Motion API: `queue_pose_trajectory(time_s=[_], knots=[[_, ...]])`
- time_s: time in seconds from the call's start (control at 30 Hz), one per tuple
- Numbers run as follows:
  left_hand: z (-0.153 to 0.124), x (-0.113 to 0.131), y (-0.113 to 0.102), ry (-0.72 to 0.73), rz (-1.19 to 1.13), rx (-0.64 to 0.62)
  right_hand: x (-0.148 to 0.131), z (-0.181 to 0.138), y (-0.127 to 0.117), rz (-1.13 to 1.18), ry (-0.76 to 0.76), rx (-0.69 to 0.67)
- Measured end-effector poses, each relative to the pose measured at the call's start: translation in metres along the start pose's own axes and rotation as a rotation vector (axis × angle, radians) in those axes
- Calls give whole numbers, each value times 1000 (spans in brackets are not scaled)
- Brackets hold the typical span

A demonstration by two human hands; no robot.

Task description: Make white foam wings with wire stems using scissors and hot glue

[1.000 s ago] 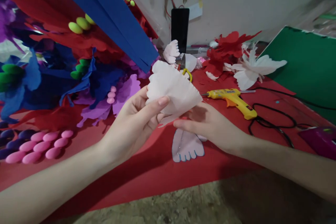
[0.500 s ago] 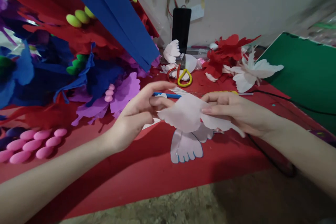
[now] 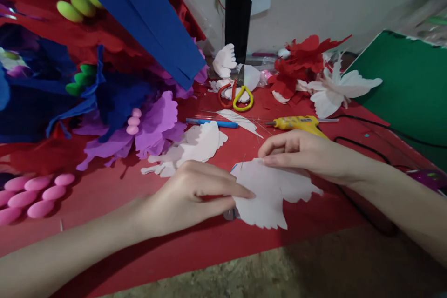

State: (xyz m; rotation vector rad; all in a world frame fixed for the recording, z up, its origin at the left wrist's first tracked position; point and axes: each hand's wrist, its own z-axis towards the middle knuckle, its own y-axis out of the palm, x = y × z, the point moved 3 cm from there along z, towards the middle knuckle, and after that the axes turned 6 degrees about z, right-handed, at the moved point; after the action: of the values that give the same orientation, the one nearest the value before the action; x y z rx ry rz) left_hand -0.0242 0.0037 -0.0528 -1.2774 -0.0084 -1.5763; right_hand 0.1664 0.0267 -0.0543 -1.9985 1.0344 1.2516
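A white butterfly-wing cutout (image 3: 268,191) with scalloped edges, paper or thin cloth, is held low over the red tabletop. My right hand (image 3: 300,153) pinches its upper edge between thumb and fingers. From the left, my left hand (image 3: 199,193) grips its left side, the index finger lying across the top. Under that side, a blue-outlined white piece (image 3: 229,214) peeks out, mostly hidden. More white wing cutouts (image 3: 195,142) lie just beyond my left hand. A blue pen (image 3: 213,123) and thin wires (image 3: 240,118) rest behind them.
A yellow glue gun (image 3: 296,123) with a black cord lies behind my right hand. Scissors (image 3: 243,98) with red and yellow handles stand near a phone (image 3: 238,28). Purple butterflies (image 3: 157,121) and pink oval beads (image 3: 42,193) crowd the left; a green board (image 3: 401,98) leans at right.
The white cutout has come down and nearer, now covering most of the blue-outlined piece. My left hand has moved forward and right onto it. The view has shifted slightly.
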Motion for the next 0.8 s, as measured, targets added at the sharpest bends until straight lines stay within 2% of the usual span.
queue_pose_trajectory(time_s=[0.2,0.33,0.43,0.53,0.67,0.8], knots=[[-1,8,4,71,136,-116,0,5,3,-143,-33,40],[-7,10,3,160,307,-65,3,9,3,-211,-9,96],[-14,8,6,194,480,-89,4,12,4,-260,-26,118],[-20,5,7,248,591,-52,6,16,6,-282,-33,124],[-25,0,6,287,628,2,9,22,8,-307,39,144],[-24,-7,5,239,604,5,10,26,8,-323,82,186]])
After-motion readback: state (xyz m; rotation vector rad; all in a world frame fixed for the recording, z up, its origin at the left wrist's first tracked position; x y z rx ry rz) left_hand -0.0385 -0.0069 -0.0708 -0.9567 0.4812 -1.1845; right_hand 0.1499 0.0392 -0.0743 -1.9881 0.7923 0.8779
